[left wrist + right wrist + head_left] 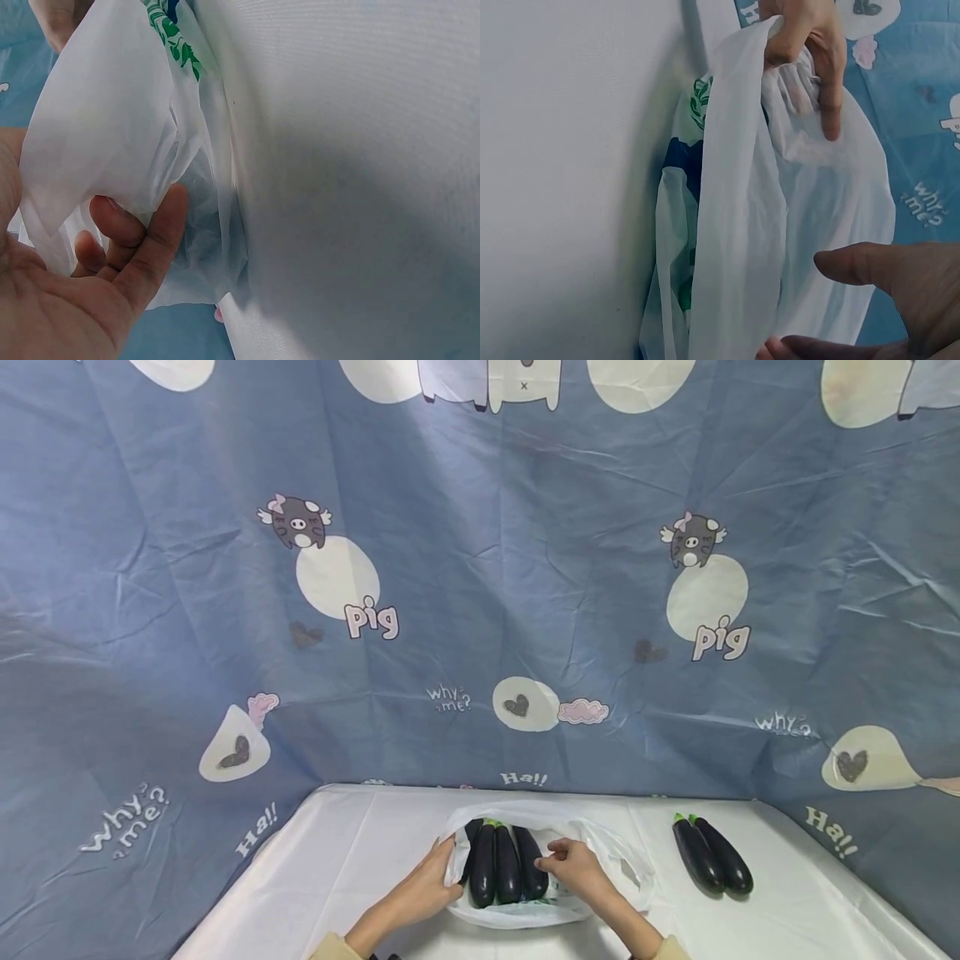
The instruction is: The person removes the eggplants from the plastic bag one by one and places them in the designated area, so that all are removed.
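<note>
A white plastic bag [600,839] with green print lies on the table, its mouth spread toward me. Several dark eggplants [507,864] lie side by side inside, green stem ends pointing away. My left hand [431,881] grips the bag's left edge; in the left wrist view its curled fingers [161,232] hold the thin plastic. Over the right part of the mouth is my right hand [573,868], close to the rightmost eggplant in the bag. Seen from the right wrist, its thumb [855,264] stands away from the fingers, with nothing held between them.
Two more eggplants [699,857] lie together on the white-covered table [802,877], right of the bag. Behind the table hangs a blue curtain [465,627] with pig prints, which also runs along both sides. Small dark tips [393,957] show at the bottom edge.
</note>
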The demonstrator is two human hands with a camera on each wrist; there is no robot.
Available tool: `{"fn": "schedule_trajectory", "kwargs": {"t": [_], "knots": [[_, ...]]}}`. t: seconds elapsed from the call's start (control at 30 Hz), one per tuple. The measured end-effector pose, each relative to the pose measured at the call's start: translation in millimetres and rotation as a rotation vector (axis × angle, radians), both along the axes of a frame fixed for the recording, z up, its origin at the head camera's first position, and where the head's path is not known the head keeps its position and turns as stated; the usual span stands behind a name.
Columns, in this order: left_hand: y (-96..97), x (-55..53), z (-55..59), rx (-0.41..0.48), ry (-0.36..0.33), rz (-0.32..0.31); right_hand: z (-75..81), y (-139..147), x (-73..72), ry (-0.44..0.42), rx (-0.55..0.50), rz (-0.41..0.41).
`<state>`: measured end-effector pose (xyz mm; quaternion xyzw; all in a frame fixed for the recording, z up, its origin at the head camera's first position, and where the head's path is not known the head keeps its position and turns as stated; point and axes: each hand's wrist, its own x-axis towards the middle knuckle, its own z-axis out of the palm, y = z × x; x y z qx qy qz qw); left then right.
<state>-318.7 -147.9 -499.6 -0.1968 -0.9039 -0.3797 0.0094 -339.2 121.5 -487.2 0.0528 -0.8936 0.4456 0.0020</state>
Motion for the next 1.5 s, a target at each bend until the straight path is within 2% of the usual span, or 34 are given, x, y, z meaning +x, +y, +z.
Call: {"fn": "schedule_trajectory", "kwargs": {"t": [0.3,0.73,1.23,1.5], "knots": [[0.2,1.7,1.2,-0.007,0.007,-0.004,-4.2,-7,-4.1,-0.031,0.009,-0.026],[0.4,0.0,2.6,0.014,0.003,-0.004,-12.2,-12,-9.0,0.037,0.041,-0.001],[1.8,0.0,0.3,0.017,-0.015,0.003,-17.6,-10,-7.8,0.041,0.031,-0.013],[1.0,0.0,-1.0,0.013,0.009,0.0,-16.6,-10,-5.1,0.062,0.028,-0.014]]}}
